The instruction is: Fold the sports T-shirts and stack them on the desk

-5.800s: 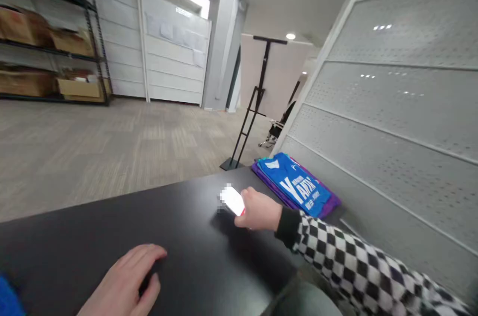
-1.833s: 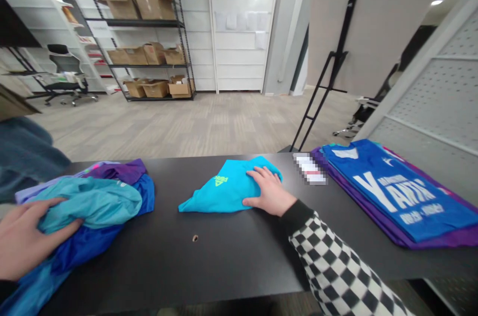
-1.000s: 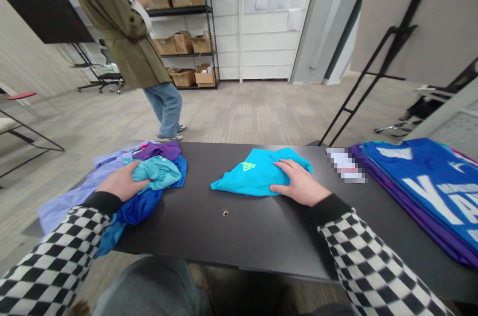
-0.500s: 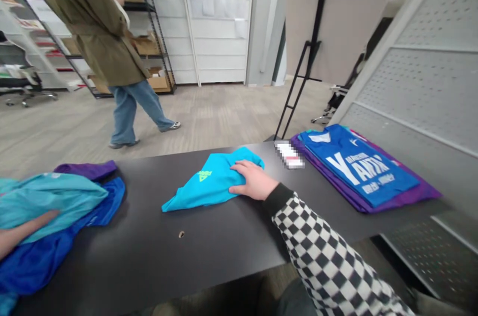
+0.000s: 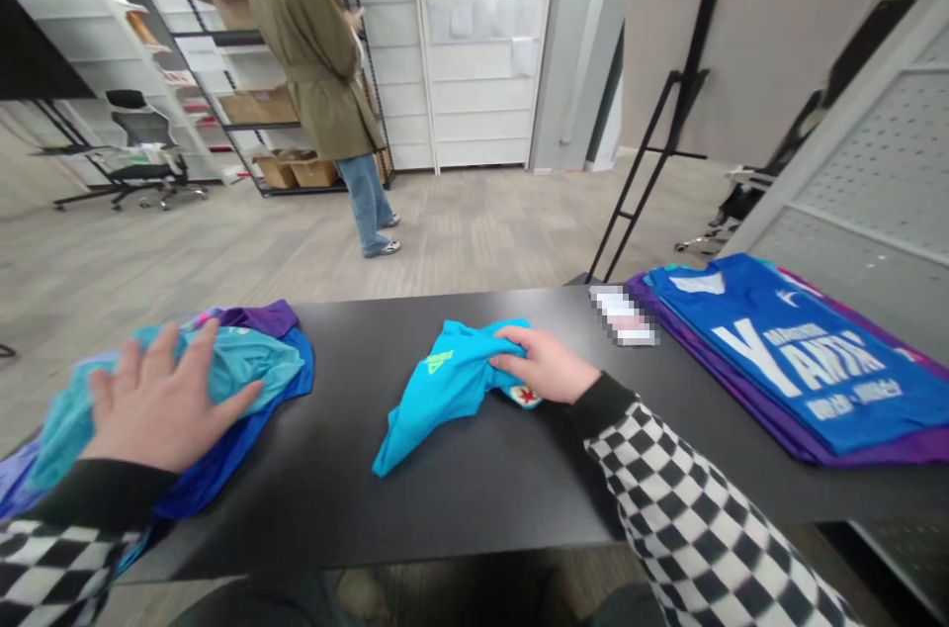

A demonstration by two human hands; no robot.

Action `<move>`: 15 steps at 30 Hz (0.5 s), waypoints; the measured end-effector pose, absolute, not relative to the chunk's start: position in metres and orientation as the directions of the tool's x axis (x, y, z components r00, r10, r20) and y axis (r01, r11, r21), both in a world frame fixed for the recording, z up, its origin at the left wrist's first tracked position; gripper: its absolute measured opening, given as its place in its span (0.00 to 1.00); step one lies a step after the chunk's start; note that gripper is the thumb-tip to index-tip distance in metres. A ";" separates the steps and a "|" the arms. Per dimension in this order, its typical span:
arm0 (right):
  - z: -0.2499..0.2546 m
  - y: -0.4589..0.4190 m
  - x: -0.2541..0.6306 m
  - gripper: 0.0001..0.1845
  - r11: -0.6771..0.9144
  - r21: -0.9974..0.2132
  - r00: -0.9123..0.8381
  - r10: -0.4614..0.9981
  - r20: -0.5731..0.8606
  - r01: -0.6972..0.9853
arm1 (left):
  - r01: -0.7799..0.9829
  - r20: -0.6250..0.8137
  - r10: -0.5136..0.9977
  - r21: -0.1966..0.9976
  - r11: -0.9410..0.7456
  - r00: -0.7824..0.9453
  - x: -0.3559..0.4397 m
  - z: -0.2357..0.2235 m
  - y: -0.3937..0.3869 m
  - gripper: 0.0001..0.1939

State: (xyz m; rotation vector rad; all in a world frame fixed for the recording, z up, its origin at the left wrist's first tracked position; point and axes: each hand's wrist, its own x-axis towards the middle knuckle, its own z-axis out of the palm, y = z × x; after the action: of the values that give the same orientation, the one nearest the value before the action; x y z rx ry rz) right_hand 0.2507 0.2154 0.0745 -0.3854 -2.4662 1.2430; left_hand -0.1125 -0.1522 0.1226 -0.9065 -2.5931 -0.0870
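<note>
My right hand (image 5: 545, 363) pinches the upper right part of a crumpled bright blue sports jersey (image 5: 443, 380) between thumb and fingers. A small green logo shows on the jersey, which lies mid-table with one corner pointing toward me. Below my fingers, a patch with a red star peeks out. My left hand (image 5: 167, 400) is spread flat, palm down, over a loose heap of jerseys (image 5: 259, 365) in teal, dark blue and purple; whether it presses on the cloth I cannot tell.
On the black table (image 5: 348, 518), a stack of folded jerseys (image 5: 808, 350) sits at the right, a blurred-out white card-like item (image 5: 624, 315) beside it. Past the table are a person in a long coat (image 5: 315, 63), a black stand (image 5: 659, 133), and shelves with boxes (image 5: 259, 103).
My right hand has gone from resting on the bright blue jersey to gripping it, bunching its right side. My left hand has come fully into view, fingers spread. The view has turned left; the person has walked.
</note>
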 end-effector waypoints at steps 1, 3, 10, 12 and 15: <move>0.075 0.212 0.250 0.14 0.467 -0.883 -0.903 0.398 0.161 0.048 | 0.752 0.398 0.685 0.019 0.659 -0.610 -0.083 0.123 -0.139 0.48; 0.072 0.206 0.248 0.19 0.241 -0.970 -0.902 0.420 0.101 0.003 | 0.923 0.331 0.874 0.273 0.272 -0.356 -0.027 0.113 -0.113 0.44; 0.063 0.215 0.247 0.27 0.259 -0.960 -0.774 0.628 0.088 0.101 | 0.752 0.345 0.929 0.646 -0.131 -0.134 0.047 0.063 -0.036 0.31; 0.071 0.225 0.254 0.25 0.415 -0.903 -0.707 0.672 0.222 0.110 | 0.607 0.322 0.906 0.789 -0.096 -0.276 0.034 0.069 -0.015 0.16; 0.083 0.233 0.266 0.23 0.625 -0.777 -0.753 0.548 0.364 0.079 | 0.148 0.072 0.868 0.989 0.002 -0.492 0.011 0.086 0.019 0.23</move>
State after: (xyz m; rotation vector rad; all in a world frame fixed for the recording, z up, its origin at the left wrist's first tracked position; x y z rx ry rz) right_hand 0.2657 0.2328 0.0829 -0.4896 -2.2578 1.0404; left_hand 0.0108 0.0189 0.0863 -1.5802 -2.5240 -2.3100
